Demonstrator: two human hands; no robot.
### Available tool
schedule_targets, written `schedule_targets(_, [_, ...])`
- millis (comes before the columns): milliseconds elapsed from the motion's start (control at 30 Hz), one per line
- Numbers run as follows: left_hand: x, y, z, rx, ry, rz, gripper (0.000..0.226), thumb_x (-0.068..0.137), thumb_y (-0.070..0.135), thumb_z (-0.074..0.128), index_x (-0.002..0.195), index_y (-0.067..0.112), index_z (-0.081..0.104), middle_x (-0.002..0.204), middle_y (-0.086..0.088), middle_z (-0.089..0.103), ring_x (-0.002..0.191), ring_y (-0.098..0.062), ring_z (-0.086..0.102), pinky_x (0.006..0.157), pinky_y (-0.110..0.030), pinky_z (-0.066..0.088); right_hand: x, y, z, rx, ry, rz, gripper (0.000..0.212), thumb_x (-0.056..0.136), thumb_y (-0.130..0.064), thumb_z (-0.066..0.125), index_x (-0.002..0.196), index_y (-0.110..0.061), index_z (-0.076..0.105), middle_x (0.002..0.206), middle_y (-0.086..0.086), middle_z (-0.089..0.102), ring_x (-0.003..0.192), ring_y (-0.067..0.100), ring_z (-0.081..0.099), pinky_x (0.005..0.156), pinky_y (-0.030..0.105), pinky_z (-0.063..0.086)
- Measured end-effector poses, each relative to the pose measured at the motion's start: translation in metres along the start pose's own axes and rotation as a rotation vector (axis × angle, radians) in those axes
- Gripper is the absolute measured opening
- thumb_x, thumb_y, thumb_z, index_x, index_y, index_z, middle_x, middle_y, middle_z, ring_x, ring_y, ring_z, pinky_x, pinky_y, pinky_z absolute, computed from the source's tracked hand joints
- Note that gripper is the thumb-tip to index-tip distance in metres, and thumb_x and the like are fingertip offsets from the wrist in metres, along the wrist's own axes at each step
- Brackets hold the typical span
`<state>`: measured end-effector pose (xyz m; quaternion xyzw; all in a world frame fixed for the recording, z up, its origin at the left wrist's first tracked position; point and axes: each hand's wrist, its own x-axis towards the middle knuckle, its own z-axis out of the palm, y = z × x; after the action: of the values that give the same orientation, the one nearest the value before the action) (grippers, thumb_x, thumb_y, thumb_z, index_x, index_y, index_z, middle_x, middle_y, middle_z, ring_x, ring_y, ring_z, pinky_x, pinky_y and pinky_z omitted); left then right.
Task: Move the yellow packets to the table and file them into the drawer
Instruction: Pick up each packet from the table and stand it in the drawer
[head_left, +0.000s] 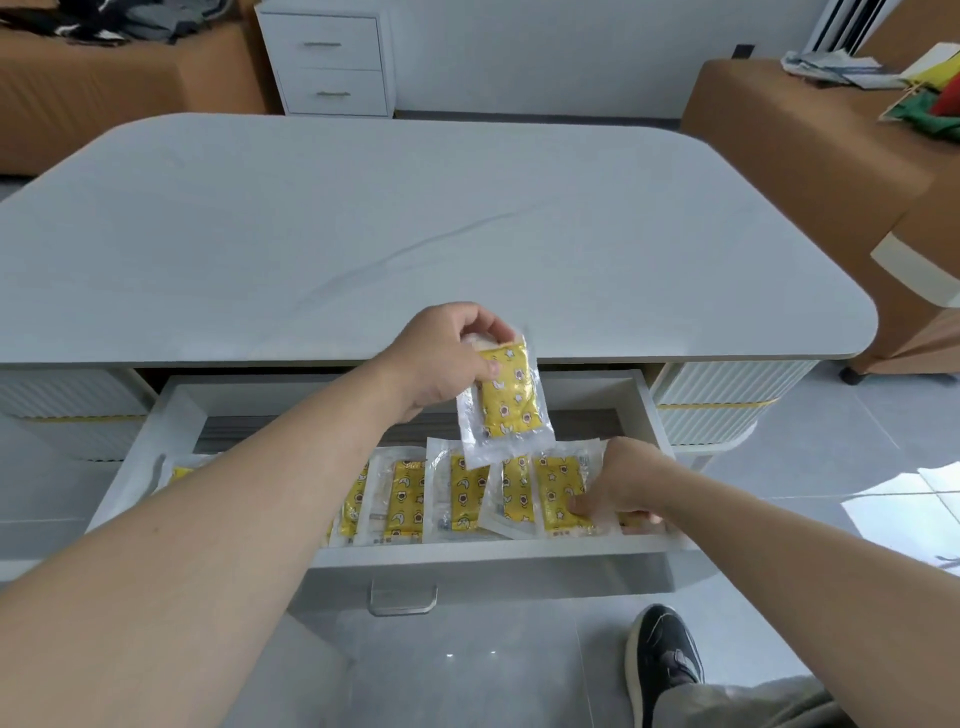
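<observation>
One yellow packet (506, 402) hangs pinched in the left hand (441, 358) above the open drawer (644, 400), while the right hand (618, 486) presses its fingers onto the filed packets (457, 493).

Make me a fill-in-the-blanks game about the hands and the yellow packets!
1. The left hand holds one yellow packet above the open ____.
2. The right hand touches the packets in the drawer at its ____ end.
3. The tabletop has ____ packets on it.

Missing words: drawer; right; no
</observation>
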<state>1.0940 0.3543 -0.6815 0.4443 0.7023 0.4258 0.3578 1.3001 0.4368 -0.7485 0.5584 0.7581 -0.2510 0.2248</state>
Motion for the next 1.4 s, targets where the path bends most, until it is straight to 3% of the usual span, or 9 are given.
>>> schedule_targets(133, [-0.001, 0.001, 0.004, -0.025, -0.124, -0.112, 0.048, 0.08, -0.023, 0.056, 0.104, 0.016, 0.071, 0.112, -0.005, 0.069, 0.1, -0.019, 0.067, 0.068, -0.023, 0.058, 0.0, 0.002, -0.024, -0.069, 0.044, -0.105, 0.065, 0.076, -0.029, 0.086, 0.127, -0.008, 0.05, 0.108, 0.003, 0.062, 0.098, 0.021, 0.06, 0.082, 0.032, 0.054])
schedule_targets(233, [-0.002, 0.001, 0.011, -0.029, -0.142, -0.092, 0.044, 0.08, -0.023, 0.062, 0.103, 0.013, 0.069, 0.109, -0.008, 0.07, 0.1, -0.023, 0.069, 0.082, -0.034, 0.061, -0.002, 0.002, -0.051, 0.464, -0.069, -0.29, 0.057, 0.073, -0.003, 0.07, 0.128, -0.013, 0.06, 0.119, 0.008, 0.07, 0.098, 0.023, 0.065, 0.091, 0.039, 0.056])
schedule_targets(333, [-0.003, -0.001, 0.024, 0.046, -0.137, -0.055, 0.039, 0.077, -0.013, 0.075, 0.098, 0.018, 0.066, 0.107, -0.011, 0.069, 0.099, -0.028, 0.068, 0.086, -0.038, 0.06, -0.013, -0.003, -0.061, 0.943, -0.18, -0.43, 0.046, 0.081, -0.003, 0.071, 0.123, -0.019, 0.066, 0.112, 0.016, 0.074, 0.095, 0.037, 0.071, 0.095, 0.045, 0.056])
schedule_targets(467, [-0.008, -0.006, 0.047, 0.167, -0.104, -0.047, 0.039, 0.075, 0.004, 0.086, 0.099, 0.019, 0.06, 0.098, 0.0, 0.065, 0.082, -0.016, 0.063, 0.069, -0.027, 0.057, -0.01, 0.001, -0.06, 0.521, 0.135, -0.511, 0.039, 0.075, -0.024, 0.086, 0.109, -0.033, 0.068, 0.098, 0.009, 0.073, 0.078, 0.019, 0.07, 0.074, 0.037, 0.06])
schedule_targets(667, [-0.013, -0.016, 0.047, 0.566, -0.203, -0.014, 0.038, 0.082, 0.021, 0.082, 0.109, 0.023, 0.056, 0.1, 0.007, 0.062, 0.091, -0.013, 0.061, 0.073, -0.024, 0.048, 0.003, 0.023, -0.057, 0.016, 0.066, -0.456, 0.017, 0.088, -0.021, 0.076, 0.103, -0.026, 0.069, 0.096, -0.012, 0.067, 0.086, 0.006, 0.064, 0.069, 0.022, 0.049])
schedule_targets(833, [-0.022, -0.018, 0.034, 0.838, -0.228, 0.092, 0.036, 0.089, 0.035, 0.073, 0.118, 0.024, 0.055, 0.111, 0.007, 0.059, 0.097, -0.014, 0.059, 0.085, -0.033, 0.055, 0.021, 0.029, -0.035, -0.242, 0.124, -0.399, 0.022, 0.09, -0.032, 0.073, 0.105, -0.022, 0.061, 0.103, -0.006, 0.063, 0.096, 0.017, 0.06, 0.078, 0.026, 0.05])
schedule_targets(967, [-0.029, -0.013, 0.025, 0.896, -0.203, 0.152, 0.045, 0.091, 0.047, 0.067, 0.127, 0.025, 0.051, 0.123, 0.007, 0.054, 0.105, -0.014, 0.055, 0.088, -0.031, 0.052, 0.023, 0.029, -0.028, -0.546, 0.22, -0.347, 0.041, 0.088, -0.055, 0.068, 0.117, -0.028, 0.062, 0.121, -0.002, 0.059, 0.122, 0.022, 0.048, 0.108, 0.043, 0.037])
schedule_targets(1200, [-0.048, -0.011, -0.002, 1.021, -0.214, 0.192, 0.1, 0.069, 0.077, 0.063, 0.148, 0.023, 0.034, 0.149, 0.008, 0.037, 0.138, -0.013, 0.035, 0.111, -0.031, 0.033, 0.01, 0.019, -0.029, -0.613, 0.322, -0.313, 0.055, 0.085, -0.055, 0.069, 0.128, -0.024, 0.054, 0.133, 0.006, 0.048, 0.126, 0.028, 0.04, 0.108, 0.044, 0.036])
schedule_targets(1400, [-0.081, -0.03, -0.045, 1.112, -0.341, 0.059, 0.149, 0.041, 0.092, 0.062, 0.157, 0.037, -0.014, 0.161, 0.012, -0.03, 0.147, -0.011, -0.033, 0.118, -0.032, -0.007, -0.059, -0.01, -0.051, -0.266, 0.186, -0.585, 0.065, 0.079, -0.079, 0.057, 0.127, -0.037, 0.047, 0.138, -0.006, 0.043, 0.135, 0.019, 0.032, 0.116, 0.045, 0.027])
